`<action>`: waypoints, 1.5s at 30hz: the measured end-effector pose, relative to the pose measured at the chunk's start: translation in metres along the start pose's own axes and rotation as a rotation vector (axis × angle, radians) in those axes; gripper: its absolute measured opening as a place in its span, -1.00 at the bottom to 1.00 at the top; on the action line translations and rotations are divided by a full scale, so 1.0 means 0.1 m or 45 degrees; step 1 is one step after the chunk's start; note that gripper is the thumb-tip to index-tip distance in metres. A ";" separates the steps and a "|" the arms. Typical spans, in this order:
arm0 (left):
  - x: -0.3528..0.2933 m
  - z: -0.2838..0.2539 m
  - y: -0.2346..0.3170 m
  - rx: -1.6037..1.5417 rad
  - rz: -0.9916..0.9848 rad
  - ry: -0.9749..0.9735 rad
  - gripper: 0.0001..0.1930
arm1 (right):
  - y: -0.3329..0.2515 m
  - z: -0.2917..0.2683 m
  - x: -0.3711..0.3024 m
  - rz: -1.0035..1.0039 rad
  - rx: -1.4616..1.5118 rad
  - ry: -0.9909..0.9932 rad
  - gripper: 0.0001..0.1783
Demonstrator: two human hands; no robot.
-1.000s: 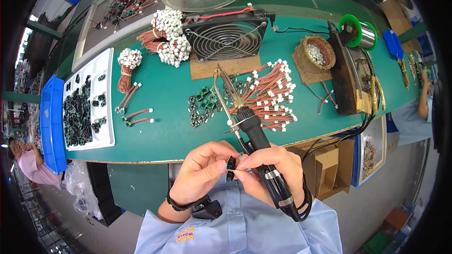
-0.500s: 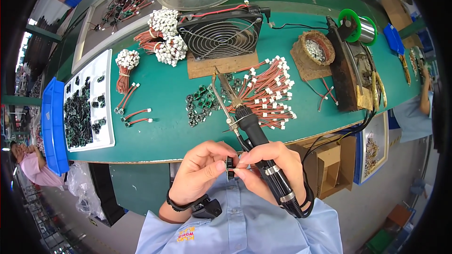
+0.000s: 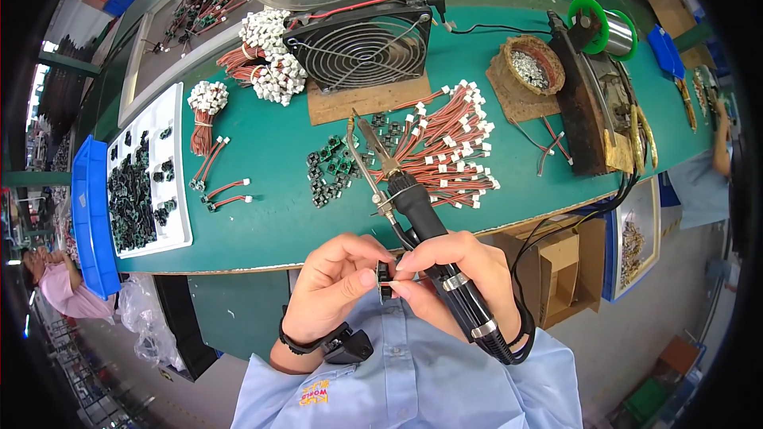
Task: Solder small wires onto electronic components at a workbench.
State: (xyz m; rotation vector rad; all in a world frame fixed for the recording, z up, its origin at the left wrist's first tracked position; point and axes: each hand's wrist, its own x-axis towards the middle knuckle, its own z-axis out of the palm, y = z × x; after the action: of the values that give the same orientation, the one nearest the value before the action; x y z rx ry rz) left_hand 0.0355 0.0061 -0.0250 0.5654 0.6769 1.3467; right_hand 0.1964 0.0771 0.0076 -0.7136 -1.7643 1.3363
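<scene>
Close to my shirt front, a small black connector part with a green board side (image 3: 384,280) is pinched in the fingertips of my left hand (image 3: 330,286). A soldering iron (image 3: 425,214) with a thin metal tube clamped along it lies in my right hand (image 3: 473,274). Its tip points away over the bench. My right thumb and forefinger also meet at the small part, where a thin reddish wire end shows. Beyond the iron lie loose small black and green parts (image 3: 330,168) and a fan of red-brown wires with white connectors (image 3: 453,151).
A black fan (image 3: 366,52) stands on a board at the back. A solder spool (image 3: 608,28) and a round pot (image 3: 532,65) sit right. Left are a white tray (image 3: 179,199), a blue bin (image 3: 91,214) and tied wire bundles (image 3: 203,123). Black cables (image 3: 517,270) hang beside my right hand.
The small part has turned a little, showing more of its green side. Both hands keep their grips and stay nearly in place. The whole view has shifted slightly.
</scene>
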 end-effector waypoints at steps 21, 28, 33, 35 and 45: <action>0.00 0.07 0.09 0.276 0.071 -0.041 -0.87 | -0.04 -0.09 0.00 0.076 0.048 -0.012 -0.61; 0.03 0.12 0.08 0.199 0.099 0.031 -0.87 | 0.04 -0.14 0.01 -0.008 -0.131 -0.073 -0.58; 0.07 0.14 0.09 0.127 0.084 0.257 -0.82 | 0.15 -0.24 -0.16 -0.276 -0.371 0.435 -0.37; 0.08 0.08 0.10 0.119 0.111 0.320 -0.83 | 0.18 -0.20 -0.28 -0.275 -0.242 0.662 -0.28; 0.22 -0.02 0.11 0.498 0.342 0.434 -0.89 | 0.29 -0.35 -0.64 -0.366 -0.569 0.116 -0.44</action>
State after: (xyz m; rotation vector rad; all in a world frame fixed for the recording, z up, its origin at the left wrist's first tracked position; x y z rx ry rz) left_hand 0.0289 0.0293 -0.0211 0.7664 1.1919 1.5909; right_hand 0.2585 0.0515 -0.0320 -0.7097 -2.0238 0.7138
